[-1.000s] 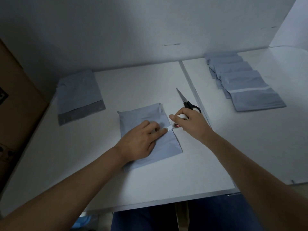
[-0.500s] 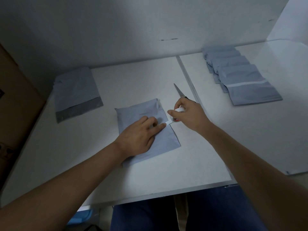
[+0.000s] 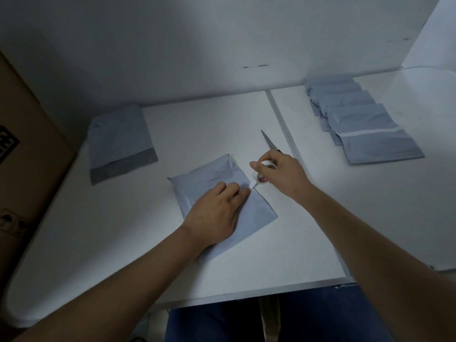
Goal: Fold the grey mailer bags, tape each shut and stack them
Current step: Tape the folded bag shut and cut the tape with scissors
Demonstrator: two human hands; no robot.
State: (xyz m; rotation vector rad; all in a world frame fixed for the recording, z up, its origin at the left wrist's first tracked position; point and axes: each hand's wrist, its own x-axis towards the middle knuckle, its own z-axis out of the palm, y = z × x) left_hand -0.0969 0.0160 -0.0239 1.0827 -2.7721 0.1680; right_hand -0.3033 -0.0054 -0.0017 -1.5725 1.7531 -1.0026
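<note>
The left hand [image 3: 217,213] lies flat, palm down, fingers pointing toward two o'clock. The right hand [image 3: 278,174] (at one o'clock from it) curls its fingers, thumb extended toward nine o'clock.

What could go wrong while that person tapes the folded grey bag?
The left hand presses the folded mailer bag flat; if it lifts early, the fold may spring open. The right hand holds the tape roll, with only a short strip stretched to the bag, so it might peel off or stick crooked. The scissors lie just behind that hand, blades exposed.
</note>
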